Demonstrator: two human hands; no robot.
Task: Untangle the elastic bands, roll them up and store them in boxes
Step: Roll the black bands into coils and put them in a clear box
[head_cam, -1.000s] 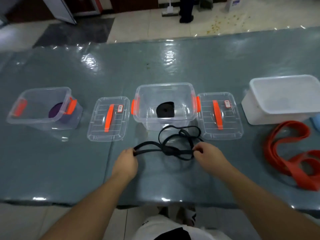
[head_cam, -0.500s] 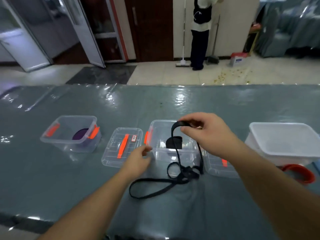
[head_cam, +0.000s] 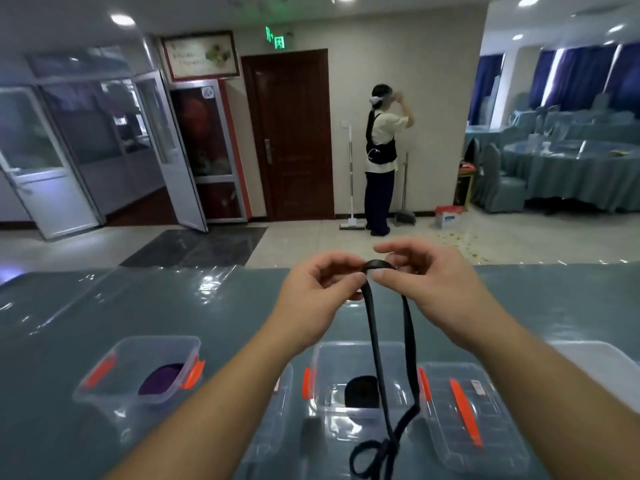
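hanging above the clear plastic box with orange latches [head_cam: 323,362], the thin black elastic band [head_cam: 375,344] is trailing a knotted end past the frame's bottom edge. raised over the grey-green table [head_cam: 173,306], the left hand [head_cam: 320,292] and right hand [head_cam: 427,289] are pinching its top loop.

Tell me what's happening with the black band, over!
Both hands, left and right, pinch the black band up high. Lower end knotted. Middle box open below, nothing blocking.

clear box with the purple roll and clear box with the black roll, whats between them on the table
A clear lid lies flat between the purple-roll box and the black-roll box, mostly hidden behind the left forearm in the head view.
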